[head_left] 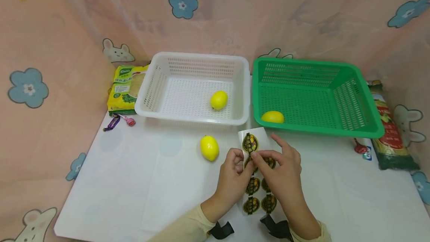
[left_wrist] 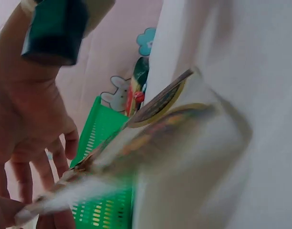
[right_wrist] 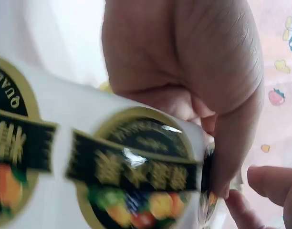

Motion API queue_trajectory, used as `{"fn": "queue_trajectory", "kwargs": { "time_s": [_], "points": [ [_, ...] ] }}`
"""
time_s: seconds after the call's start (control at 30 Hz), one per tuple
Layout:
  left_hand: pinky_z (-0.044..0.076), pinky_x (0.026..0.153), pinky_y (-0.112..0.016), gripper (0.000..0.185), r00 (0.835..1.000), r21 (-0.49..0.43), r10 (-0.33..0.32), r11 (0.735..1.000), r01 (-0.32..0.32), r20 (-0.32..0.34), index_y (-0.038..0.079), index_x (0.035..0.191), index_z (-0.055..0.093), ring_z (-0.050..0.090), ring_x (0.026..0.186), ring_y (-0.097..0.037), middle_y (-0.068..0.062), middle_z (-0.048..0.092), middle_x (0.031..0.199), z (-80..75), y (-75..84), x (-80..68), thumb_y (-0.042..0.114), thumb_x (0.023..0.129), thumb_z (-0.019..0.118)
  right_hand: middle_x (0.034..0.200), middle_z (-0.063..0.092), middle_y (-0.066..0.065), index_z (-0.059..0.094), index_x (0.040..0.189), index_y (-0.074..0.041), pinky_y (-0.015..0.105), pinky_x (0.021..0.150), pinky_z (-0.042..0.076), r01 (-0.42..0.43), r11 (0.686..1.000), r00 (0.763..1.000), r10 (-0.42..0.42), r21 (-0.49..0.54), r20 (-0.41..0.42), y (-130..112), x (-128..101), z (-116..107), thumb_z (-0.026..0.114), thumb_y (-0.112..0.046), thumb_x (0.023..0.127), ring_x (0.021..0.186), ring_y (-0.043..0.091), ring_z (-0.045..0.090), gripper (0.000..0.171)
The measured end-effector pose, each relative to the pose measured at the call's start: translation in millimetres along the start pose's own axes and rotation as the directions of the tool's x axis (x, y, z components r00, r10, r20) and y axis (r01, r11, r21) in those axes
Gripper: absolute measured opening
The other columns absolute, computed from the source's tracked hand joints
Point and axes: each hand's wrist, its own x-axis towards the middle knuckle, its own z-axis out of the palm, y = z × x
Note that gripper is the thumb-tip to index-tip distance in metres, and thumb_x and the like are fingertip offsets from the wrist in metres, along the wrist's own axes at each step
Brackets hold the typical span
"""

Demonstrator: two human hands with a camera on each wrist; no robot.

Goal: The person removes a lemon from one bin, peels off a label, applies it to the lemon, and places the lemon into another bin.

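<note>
A white sheet of round fruit-print stickers (head_left: 252, 186) is held up over the table by my left hand (head_left: 231, 182), its thumb on the printed face. The sheet bends at that thumb, as the right wrist view shows. My right hand (head_left: 283, 171) has thumb and index fingertips together at an upper sticker (head_left: 250, 143), pinching near its lower edge; its other fingers are spread. Blur in the left wrist view hides the exact contact. A yellow lemon (head_left: 209, 148) lies on the table left of the sheet.
A white basket (head_left: 191, 119) holds one lemon (head_left: 219, 100); a green basket (head_left: 322, 128) beside it holds another lemon (head_left: 273, 117). A yellow packet (head_left: 124, 89) and wrapped candies (head_left: 112, 123) lie far left. A red-green packet (head_left: 391, 133) and a lollipop (head_left: 360, 147) lie right.
</note>
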Motion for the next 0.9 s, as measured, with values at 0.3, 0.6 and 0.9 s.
{"fn": "queue_trajectory", "kwargs": {
  "time_s": [0.3,0.6,0.9],
  "points": [
    [0.052,0.058,-0.019,0.020,0.996,-0.103,-0.067,0.993,0.061,-0.057,0.002,0.118,0.048,0.063,0.062,-0.009,-0.017,0.071,0.120,6.5,-6.1,3.4,0.009,0.107,0.062,0.163,0.044,0.000,0.076,0.098,-0.002,0.068,0.115,0.026,-0.124,0.977,0.990,0.109,0.174,0.089,-1,11,-2,0.075,-0.026,0.101,0.154,0.034,0.021,0.024],
    [0.041,0.098,-0.045,0.085,0.991,0.410,-0.026,0.909,0.078,-0.131,0.008,0.157,0.026,0.039,0.124,-0.028,-0.012,0.038,0.134,-4.0,9.7,-13.3,0.032,0.094,0.079,0.160,0.046,0.009,0.057,0.106,-0.002,0.064,0.108,0.029,0.017,0.988,1.000,-0.020,0.154,0.020,5,6,-25,0.059,-0.018,0.110,0.148,0.035,0.029,0.017],
    [0.043,0.089,-0.053,0.063,0.945,0.704,0.097,0.691,0.160,-0.311,0.006,0.145,0.052,0.047,0.118,-0.042,-0.024,0.047,0.141,-71.8,-1.0,14.1,0.027,0.094,0.081,0.125,0.054,0.009,0.052,0.113,-0.004,0.033,0.068,0.043,-0.180,0.957,0.966,0.129,0.226,0.223,9,14,-22,0.052,-0.029,0.113,0.084,0.022,0.048,0.025]
  ]
}}
